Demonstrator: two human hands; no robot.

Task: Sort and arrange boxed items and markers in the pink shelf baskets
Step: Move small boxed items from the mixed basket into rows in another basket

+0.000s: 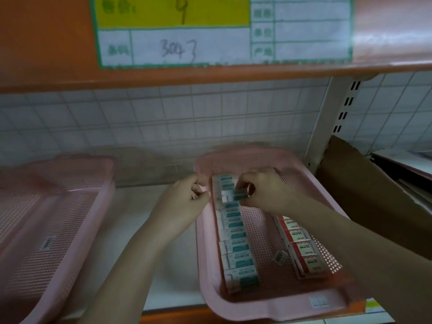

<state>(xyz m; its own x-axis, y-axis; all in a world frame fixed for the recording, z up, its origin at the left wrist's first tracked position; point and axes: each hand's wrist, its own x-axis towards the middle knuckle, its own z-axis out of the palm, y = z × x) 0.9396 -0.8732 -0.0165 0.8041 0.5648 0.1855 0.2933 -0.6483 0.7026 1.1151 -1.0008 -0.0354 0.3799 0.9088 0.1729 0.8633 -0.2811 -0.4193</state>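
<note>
The right hand (261, 190) pinches a small teal-and-white box (235, 195) between thumb and curled fingers, holding it crosswise just above the far end of the row of teal boxes (236, 242) that runs down the left side of the right pink basket (268, 307). The left hand (184, 202) is beside that basket's left rim, fingers loosely curled (whether it holds anything, I cannot tell). A row of red-and-white boxes (301, 249) lines the basket's right side, with a small loose tag (279, 256) on the mesh between the rows. A second pink basket (58, 220) sits well apart on the left. Overhead, a price label (177, 31) hangs on the orange shelf edge.
</note>
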